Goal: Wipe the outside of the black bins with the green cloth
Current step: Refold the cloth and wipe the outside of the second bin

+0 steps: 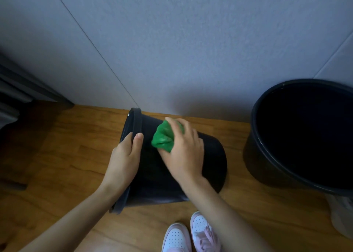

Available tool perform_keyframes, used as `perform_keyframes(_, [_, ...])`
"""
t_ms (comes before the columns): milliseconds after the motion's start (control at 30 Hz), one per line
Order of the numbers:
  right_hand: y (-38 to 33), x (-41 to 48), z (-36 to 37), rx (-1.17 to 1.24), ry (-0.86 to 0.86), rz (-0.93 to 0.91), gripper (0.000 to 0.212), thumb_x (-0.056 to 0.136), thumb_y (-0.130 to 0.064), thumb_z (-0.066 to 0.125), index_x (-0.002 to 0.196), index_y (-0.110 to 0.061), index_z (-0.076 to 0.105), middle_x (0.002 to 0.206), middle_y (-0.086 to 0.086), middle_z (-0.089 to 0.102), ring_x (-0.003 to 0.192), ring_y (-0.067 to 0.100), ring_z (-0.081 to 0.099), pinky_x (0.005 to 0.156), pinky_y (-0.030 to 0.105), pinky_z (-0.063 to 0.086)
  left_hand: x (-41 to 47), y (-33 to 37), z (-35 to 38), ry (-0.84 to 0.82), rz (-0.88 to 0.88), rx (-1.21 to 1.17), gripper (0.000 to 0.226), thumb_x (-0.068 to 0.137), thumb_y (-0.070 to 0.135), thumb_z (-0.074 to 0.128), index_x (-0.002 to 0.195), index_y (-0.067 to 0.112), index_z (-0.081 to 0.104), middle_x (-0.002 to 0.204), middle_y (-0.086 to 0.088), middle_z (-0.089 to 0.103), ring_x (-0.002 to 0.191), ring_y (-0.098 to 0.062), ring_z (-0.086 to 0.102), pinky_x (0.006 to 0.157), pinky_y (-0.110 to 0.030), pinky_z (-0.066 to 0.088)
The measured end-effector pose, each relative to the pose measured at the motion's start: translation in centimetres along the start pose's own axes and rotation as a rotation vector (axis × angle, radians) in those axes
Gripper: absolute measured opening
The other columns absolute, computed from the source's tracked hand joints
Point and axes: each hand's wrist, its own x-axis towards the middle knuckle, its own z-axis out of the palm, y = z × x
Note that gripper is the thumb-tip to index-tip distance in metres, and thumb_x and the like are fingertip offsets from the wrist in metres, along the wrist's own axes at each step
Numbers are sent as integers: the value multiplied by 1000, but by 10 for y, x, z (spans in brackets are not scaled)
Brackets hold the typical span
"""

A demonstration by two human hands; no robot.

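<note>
A black bin point(214, 162) lies on its side on the wooden floor, its open rim pointing left and its base to the right. My left hand point(124, 160) grips the rim, fingers inside and thumb on the outside. My right hand point(183, 148) presses a bunched green cloth point(163, 137) against the bin's upper side wall, just right of the rim. A second black bin point(256, 156) stands upright at the right, its dark inside showing.
A grey-white wall point(172, 41) rises right behind the bins. Dark furniture point(23, 91) stands at the left edge. My pink and white shoes point(191, 234) are near the bottom. A pale object point(342, 213) sits at the lower right, below the upright bin.
</note>
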Motion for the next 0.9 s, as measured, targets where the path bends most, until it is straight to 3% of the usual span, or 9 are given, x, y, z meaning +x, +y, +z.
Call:
perform_keyframes(133, [30,-8,6,-74,3,1,64,72,-41,69,131,-29,46,133,-1,50,115,24,51,86,40,43,2,-6,-2,-4,-72,-43,43,99,33,34,88,-3,54,81,-18,59,75,-27,56,63,-33,43])
perform_keyframes(333, [102,-11,-9,-64,-27,361,59,80,-27,67,134,-26,43,137,0,43,118,26,47,89,36,45,3,-9,-5,-21,-139,-93,38,98,35,35,93,4,57,88,-14,61,82,-25,59,63,-28,44])
perform_keyframes(400, [114,-7,-12,2,-29,467,52,84,-25,63,133,-22,44,133,3,45,115,27,50,85,31,41,2,-7,-5,-52,-112,-97,33,97,32,40,96,4,58,90,-14,63,84,-26,61,64,-28,48])
perform_keyframes(500, [122,-5,-13,138,-73,676,41,88,-25,57,127,-18,48,121,9,54,106,29,55,87,37,45,1,0,-8,-95,-36,-47,21,91,21,55,107,9,58,95,-5,66,89,-19,63,72,-28,52])
perform_keyframes(600, [121,-8,-19,351,-46,843,35,89,-22,54,123,-15,51,109,8,60,91,26,57,78,34,45,1,5,-7,-97,54,42,32,85,15,64,116,10,55,94,6,62,86,-9,59,67,-15,46])
perform_keyframes(700, [116,-16,-30,459,-6,924,35,88,-23,53,122,-13,52,113,10,61,100,30,57,82,32,42,3,11,-3,-73,134,115,34,87,16,62,119,9,53,91,9,58,81,-6,57,62,-9,42])
perform_keyframes(800, [110,-23,-43,502,1,963,36,88,-23,54,122,-11,52,106,7,58,105,30,56,82,29,39,4,16,5,-114,222,170,30,89,16,60,117,9,52,92,3,62,77,-7,61,61,-11,46])
perform_keyframes(900, [99,-26,-56,618,-2,1015,31,86,-25,57,112,-7,59,93,7,63,90,28,60,80,31,45,5,18,18,-190,312,254,28,89,15,58,115,8,51,91,-9,68,82,-23,68,69,-32,57])
